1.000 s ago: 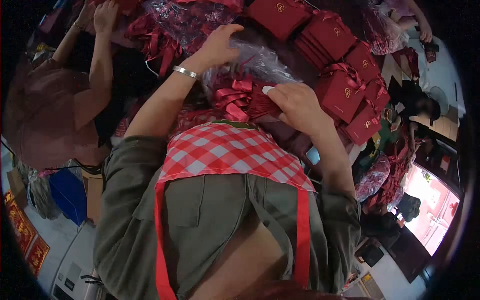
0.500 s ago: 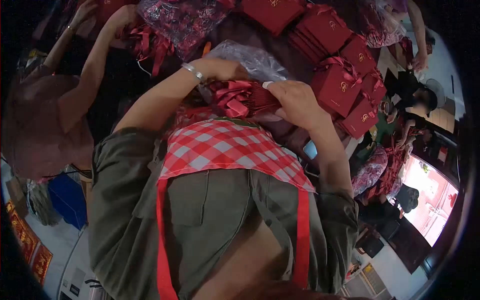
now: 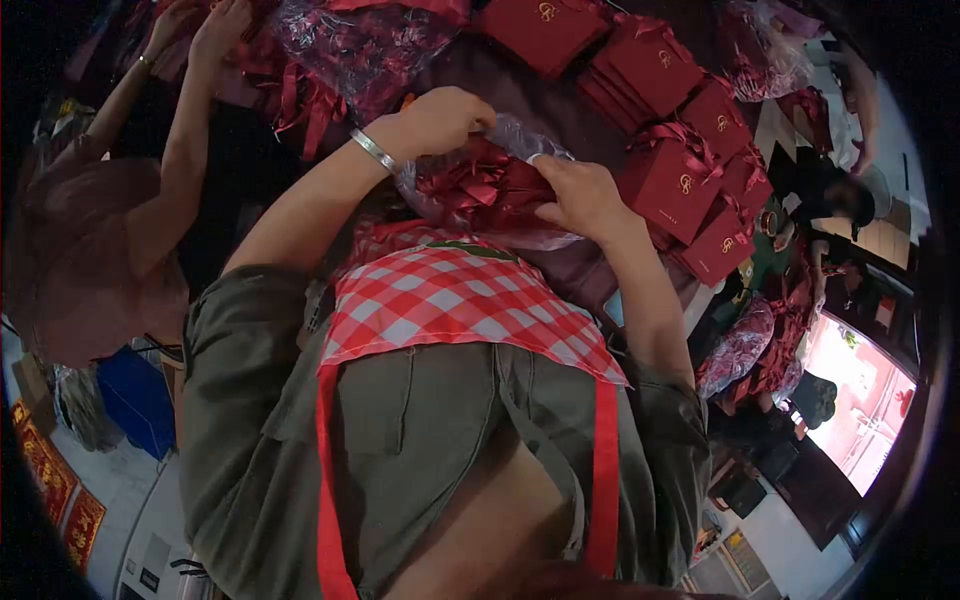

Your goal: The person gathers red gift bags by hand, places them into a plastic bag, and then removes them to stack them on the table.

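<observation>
A clear plastic bag (image 3: 525,138) lies in front of my apron, with dark red ribboned pieces (image 3: 475,187) bunched inside it. My left hand (image 3: 440,122), a silver bangle at its wrist, is raised at the bag's far left side, its curled fingers closed on the plastic rim. At the right side of the bag, my right hand (image 3: 585,200) grips the plastic between thumb and fingers. Something white covers the tip of its index finger. The plastic partly hides the red pieces, and exact finger contact is hard to see.
Stacked dark red gift bags (image 3: 680,180) with gold print stand at the right. Another filled plastic bag (image 3: 365,50) lies at the far left of the dark tablecloth (image 3: 510,90). A co-worker's arms (image 3: 185,130) reach in at left; a phone (image 3: 614,308) lies near my right forearm.
My left hand has come up and out from behind the red pieces to the bag's rim. My right hand has shifted slightly; the plastic now spreads more around the pieces. The co-worker's hands moved up and left.
</observation>
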`<state>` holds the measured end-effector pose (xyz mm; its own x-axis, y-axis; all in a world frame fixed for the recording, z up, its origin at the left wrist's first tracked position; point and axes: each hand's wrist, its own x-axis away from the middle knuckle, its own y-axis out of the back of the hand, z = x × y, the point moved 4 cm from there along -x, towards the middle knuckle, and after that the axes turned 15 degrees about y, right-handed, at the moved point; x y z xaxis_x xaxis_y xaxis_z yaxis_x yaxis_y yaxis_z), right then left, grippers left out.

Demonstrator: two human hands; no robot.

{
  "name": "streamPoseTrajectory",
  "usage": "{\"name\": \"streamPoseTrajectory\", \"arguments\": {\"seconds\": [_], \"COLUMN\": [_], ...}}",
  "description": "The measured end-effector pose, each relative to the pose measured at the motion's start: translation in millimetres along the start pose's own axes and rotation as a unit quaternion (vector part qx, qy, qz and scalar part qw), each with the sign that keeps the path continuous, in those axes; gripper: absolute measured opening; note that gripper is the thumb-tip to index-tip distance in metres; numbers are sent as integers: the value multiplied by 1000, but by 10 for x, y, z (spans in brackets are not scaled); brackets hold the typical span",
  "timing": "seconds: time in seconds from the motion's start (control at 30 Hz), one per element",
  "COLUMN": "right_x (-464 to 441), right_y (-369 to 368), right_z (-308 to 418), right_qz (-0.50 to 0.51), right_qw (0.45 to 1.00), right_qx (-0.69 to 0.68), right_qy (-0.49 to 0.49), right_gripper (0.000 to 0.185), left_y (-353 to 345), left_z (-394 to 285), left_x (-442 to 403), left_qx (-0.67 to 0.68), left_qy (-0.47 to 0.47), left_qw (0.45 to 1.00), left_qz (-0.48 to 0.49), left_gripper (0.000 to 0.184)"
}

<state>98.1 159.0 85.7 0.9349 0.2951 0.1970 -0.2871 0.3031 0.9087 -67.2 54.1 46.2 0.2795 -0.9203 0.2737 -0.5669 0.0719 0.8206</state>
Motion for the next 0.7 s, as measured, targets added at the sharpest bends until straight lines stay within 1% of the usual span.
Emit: {"name": "streamPoseTrajectory", "arguments": {"seconds": [0.03, 0.07, 0.13, 0.17, 0.23, 0.27, 0.33, 0.37, 0.4, 0.43, 0.47, 0.5, 0.57, 0.6, 0.63, 0.7], "right_x": [2, 11, 25, 26, 35, 36, 46, 46, 47, 36, 9, -17, -55, -82, -112, -196], "right_y": [-14, -25, -13, -13, 0, 4, -23, -50, -59, -30, 4, 12, 12, 35, 65, 128], "right_z": [-11, -7, 1, -7, -18, -22, -38, -65, -78, -71, -55, -47, -46, -35, -33, -25], "right_qz": [-1, -20, -40, -28, -17, -15, -13, -24, -34, -33, -11, 11, -9, -30, -30, 28], "right_qw": [1000, 1000, 999, 999, 1000, 1000, 1000, 1000, 999, 999, 1000, 1000, 1000, 999, 999, 999], "right_qx": [1, 8, 16, 16, 16, 14, 10, 12, 13, 12, 10, 8, 8, 10, 8, 17], "right_qy": [-1, 13, 24, 14, 3, 2, -2, 9, 20, 20, 11, 2, 16, 28, 26, 27], "right_gripper": [57, 57, 57, 57, 57, 57, 57, 57, 57, 57, 56, 55, 54, 53, 53, 43], "left_y": [-7, -72, -226, -285, -340, -334, -230, -177, -60, -5, -9, -1, 58, 57, 48, 43], "left_z": [-8, 10, 27, 59, 102, 119, 42, -31, -113, -163, -164, -222, -336, -378, -421, -507], "left_x": [-46, -74, -111, -150, -202, -271, -391, -444, -500, -556, -658, -700, -778, -801, -828, -858], "left_qx": [-27, -28, -196, -196, -333, -334, -267, -267, -162, -55, -6, -6, 50, 68, 68, 153], "left_qy": [-22, -25, -53, -57, -60, -61, -49, -51, -6, 41, 41, 42, 38, 31, 30, 19], "left_qw": [999, 999, 976, 975, 937, 937, 960, 960, 986, 998, 998, 998, 994, 994, 994, 986], "left_qz": [-34, -33, -83, -82, -83, -82, -63, -61, -38, -15, -50, -50, -85, -84, -82, -68], "left_gripper": [31, 31, 25, 25, 22, 22, 18, 18, 19, 22, 24, 24, 24, 26, 26, 27]}}
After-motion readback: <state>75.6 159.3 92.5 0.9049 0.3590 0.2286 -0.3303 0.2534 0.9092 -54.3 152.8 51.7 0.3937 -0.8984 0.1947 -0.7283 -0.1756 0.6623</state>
